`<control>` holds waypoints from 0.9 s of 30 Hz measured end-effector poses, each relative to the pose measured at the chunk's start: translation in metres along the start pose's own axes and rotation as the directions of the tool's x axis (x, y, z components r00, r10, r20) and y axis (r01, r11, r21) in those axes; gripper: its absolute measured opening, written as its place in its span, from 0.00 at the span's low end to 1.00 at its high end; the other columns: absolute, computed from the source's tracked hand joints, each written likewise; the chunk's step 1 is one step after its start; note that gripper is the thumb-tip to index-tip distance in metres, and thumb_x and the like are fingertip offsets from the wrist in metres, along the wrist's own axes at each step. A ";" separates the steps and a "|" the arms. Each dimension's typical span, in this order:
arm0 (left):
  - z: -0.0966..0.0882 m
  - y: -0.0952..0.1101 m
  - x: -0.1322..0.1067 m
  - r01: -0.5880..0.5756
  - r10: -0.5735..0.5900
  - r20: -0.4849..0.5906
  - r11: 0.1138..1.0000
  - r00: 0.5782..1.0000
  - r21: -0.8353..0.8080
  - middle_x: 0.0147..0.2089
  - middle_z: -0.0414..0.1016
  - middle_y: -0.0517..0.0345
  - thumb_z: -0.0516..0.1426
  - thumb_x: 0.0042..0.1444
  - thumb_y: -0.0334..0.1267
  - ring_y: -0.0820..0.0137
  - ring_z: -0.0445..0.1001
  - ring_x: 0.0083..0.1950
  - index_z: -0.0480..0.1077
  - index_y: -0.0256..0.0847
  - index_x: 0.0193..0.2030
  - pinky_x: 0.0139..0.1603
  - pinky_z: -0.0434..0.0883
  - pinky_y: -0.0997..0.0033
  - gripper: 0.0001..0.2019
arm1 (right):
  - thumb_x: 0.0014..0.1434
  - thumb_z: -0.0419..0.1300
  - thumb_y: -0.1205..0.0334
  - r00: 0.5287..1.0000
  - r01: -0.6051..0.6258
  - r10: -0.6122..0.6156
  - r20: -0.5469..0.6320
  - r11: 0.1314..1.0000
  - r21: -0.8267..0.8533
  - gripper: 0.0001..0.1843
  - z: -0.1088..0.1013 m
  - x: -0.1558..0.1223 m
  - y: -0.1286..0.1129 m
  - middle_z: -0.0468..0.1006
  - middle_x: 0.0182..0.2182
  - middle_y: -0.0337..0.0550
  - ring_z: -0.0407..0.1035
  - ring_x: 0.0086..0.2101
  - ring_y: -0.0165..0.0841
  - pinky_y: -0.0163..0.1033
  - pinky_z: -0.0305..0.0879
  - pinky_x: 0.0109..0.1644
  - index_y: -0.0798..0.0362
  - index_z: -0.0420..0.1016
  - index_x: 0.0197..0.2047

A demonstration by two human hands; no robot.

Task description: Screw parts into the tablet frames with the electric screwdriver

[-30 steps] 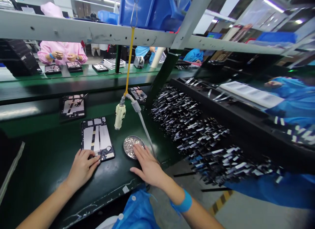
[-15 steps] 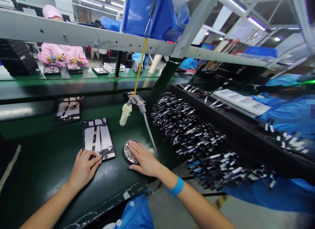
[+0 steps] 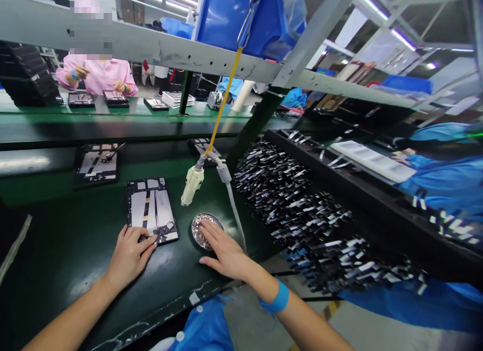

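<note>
An opened tablet back (image 3: pixel 151 209) lies on the dark green bench (image 3: pixel 68 250). My left hand (image 3: pixel 130 255) rests at its near edge, fingers curled loosely and touching its lower corner. My right hand (image 3: pixel 224 250) lies flat with fingers stretched over the near side of a round dish of small screws (image 3: pixel 202 223). A cream electric screwdriver (image 3: pixel 192 184) hangs on a yellow cord (image 3: pixel 224 102) just above and between the tablet and the dish, its grey cable (image 3: pixel 236 210) running down past my right hand.
A second tablet back (image 3: pixel 96 162) sits farther back on the left. A long rack of small dark and silver parts (image 3: pixel 302 210) fills the right. A person in pink (image 3: pixel 98 74) works across the belt; a blue-sleeved person (image 3: pixel 441 180) works at right.
My right hand has slid slightly forward over the screw dish. The hanging screwdriver has swung a little to the right. My left hand stays at the tablet's corner.
</note>
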State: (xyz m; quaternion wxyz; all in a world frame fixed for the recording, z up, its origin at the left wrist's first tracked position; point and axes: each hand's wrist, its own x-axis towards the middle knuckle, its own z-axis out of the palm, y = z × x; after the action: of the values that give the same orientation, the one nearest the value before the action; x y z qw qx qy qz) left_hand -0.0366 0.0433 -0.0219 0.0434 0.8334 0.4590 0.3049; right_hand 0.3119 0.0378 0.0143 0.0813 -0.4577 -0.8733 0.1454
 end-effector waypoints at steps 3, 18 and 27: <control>0.000 0.000 0.000 -0.002 0.002 -0.002 1.000 1.000 0.003 0.47 0.76 0.51 0.58 0.69 0.39 0.61 0.74 0.49 0.81 0.49 0.50 0.63 0.64 0.42 0.10 | 0.64 0.62 0.39 1.000 -0.022 0.022 0.007 1.000 -0.012 0.49 -0.001 0.010 -0.003 0.51 0.75 0.64 0.46 0.75 0.53 0.63 0.50 0.77 0.59 0.52 0.77; -0.004 0.004 0.002 0.019 -0.019 -0.015 1.000 1.000 -0.005 0.46 0.77 0.52 0.58 0.68 0.39 0.60 0.75 0.49 0.82 0.50 0.49 0.64 0.65 0.43 0.10 | 0.67 0.62 0.46 0.997 -0.009 0.032 -0.067 0.949 0.315 0.36 -0.009 -0.010 -0.007 0.63 0.72 0.54 0.57 0.71 0.48 0.59 0.55 0.76 0.50 0.64 0.73; -0.001 0.002 0.001 0.011 -0.011 -0.017 1.000 1.000 -0.008 0.46 0.76 0.52 0.58 0.68 0.40 0.60 0.74 0.48 0.81 0.50 0.49 0.63 0.65 0.42 0.10 | 0.59 0.69 0.53 0.743 -0.309 0.627 0.234 0.012 0.951 0.14 -0.012 0.041 -0.010 0.84 0.29 0.49 0.77 0.25 0.31 0.34 0.75 0.27 0.58 0.79 0.33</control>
State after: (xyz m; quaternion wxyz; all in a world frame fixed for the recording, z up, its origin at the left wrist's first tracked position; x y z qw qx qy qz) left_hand -0.0353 0.0432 -0.0196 0.0446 0.8281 0.4625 0.3137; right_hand 0.2845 0.0684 0.0294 0.4035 -0.5810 -0.3574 0.6098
